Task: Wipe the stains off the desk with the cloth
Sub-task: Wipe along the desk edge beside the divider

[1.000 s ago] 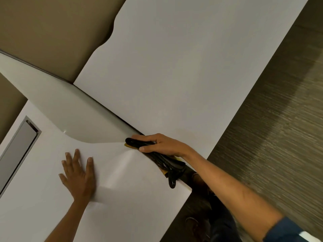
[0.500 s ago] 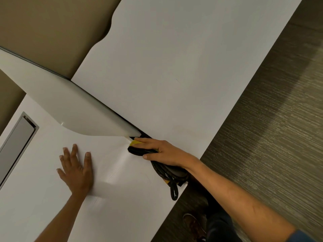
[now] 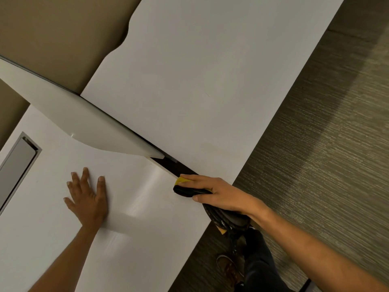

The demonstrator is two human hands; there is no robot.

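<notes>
the right hand (image 3: 223, 194) grips a black and yellow cloth (image 3: 189, 189) on the white counter (image 3: 134, 239), beside the dark gap (image 3: 168, 164) below the divider (image 3: 84, 123). the left hand (image 3: 87, 199) lies spread flat on the counter, well apart from the cloth.

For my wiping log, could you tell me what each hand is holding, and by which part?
The right hand presses the black and yellow cloth onto the desk from above, near its front end. The left hand lies flat, holding nothing.
</notes>
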